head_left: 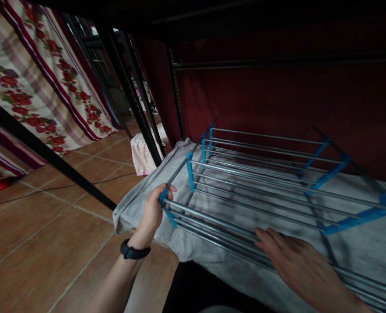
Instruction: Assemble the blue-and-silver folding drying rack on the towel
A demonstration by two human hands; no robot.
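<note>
Right hand point(297, 256) nearest, laid over near rods point(212, 220) of a grey metal-tube rack point(245, 173) with blue plastic joints point(190, 174); closure can't be told. Left hand point(155, 206) wraps its near-left corner. Rack on grey fleecy blanket point(137, 204), long axis left-right.

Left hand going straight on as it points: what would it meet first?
Past the blue corner the left hand holds, probably the next blue bracket on the metal side rail; depth is unclear.

no text, label, brand, number or sign is readable.
</note>
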